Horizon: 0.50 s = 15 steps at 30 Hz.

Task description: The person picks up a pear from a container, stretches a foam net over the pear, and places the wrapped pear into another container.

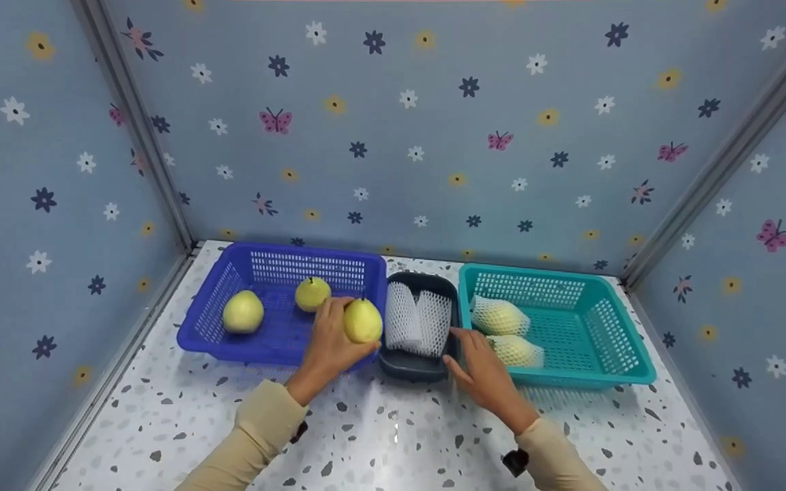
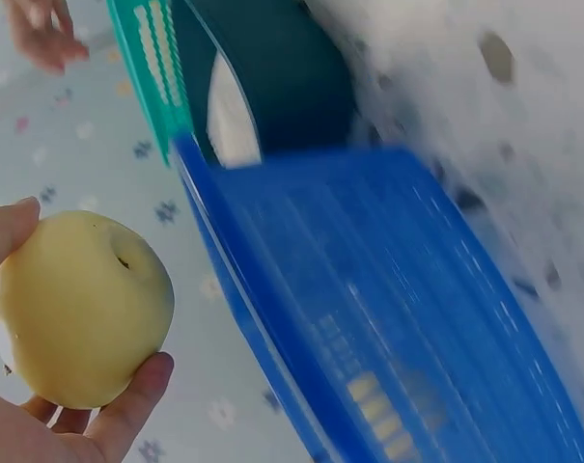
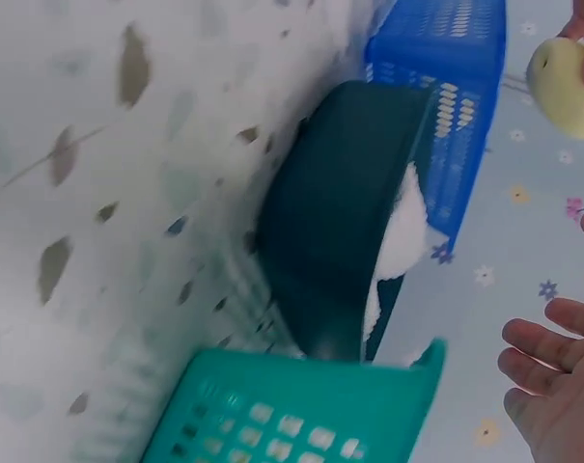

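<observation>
My left hand (image 1: 331,346) is gripping 1 pear (image 1: 364,321) between thumb and fingers, above the right end of 1 blue basket (image 1: 256,352); 2 bare pears (image 1: 243,312) are lying inside that basket; my right hand (image 1: 488,375) is hovering with its fingers loosely spread, near the right rim of 1 dark tray (image 1: 413,372); the tray is holding 2 white foam nets (image 1: 403,319), side by side; 1 green basket (image 1: 584,377) is holding 2 wrapped pears (image 1: 502,317) along its left side; all 3 containers are standing on 1 speckled table (image 1: 366,436).
</observation>
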{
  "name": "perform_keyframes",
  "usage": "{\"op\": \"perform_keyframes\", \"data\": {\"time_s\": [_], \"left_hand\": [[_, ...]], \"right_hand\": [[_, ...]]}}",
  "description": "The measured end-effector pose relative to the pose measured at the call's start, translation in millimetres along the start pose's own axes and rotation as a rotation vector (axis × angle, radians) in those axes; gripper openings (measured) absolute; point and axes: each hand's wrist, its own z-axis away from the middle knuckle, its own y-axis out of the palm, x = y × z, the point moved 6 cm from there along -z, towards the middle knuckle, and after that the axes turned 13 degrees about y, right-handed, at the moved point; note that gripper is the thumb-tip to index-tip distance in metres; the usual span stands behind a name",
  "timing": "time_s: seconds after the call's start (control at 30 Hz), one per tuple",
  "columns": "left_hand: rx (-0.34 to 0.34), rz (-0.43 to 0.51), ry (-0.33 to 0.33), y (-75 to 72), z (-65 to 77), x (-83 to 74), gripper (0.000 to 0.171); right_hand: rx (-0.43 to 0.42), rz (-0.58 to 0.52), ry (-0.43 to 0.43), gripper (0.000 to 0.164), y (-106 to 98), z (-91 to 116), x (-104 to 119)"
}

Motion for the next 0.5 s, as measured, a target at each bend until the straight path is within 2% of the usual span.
{"op": "perform_keyframes", "data": {"time_s": [0.1,0.3,0.5], "left_hand": [[0.010,0.031,0.045,9.6,4.6,-14.1,0.077],[0.047,0.097,0.101,27.4,13.8,-39.0,0.077],[0.087,0.152,0.141,41.5,23.6,-58.1,0.068]], "right_hand": [[0.053,-0.084,0.022,0.056,2,-2,11],[0.186,-0.346,0.022,0.054,6,-4,30],[0.296,-0.473,-0.015,0.064,5,-1,48]]}}
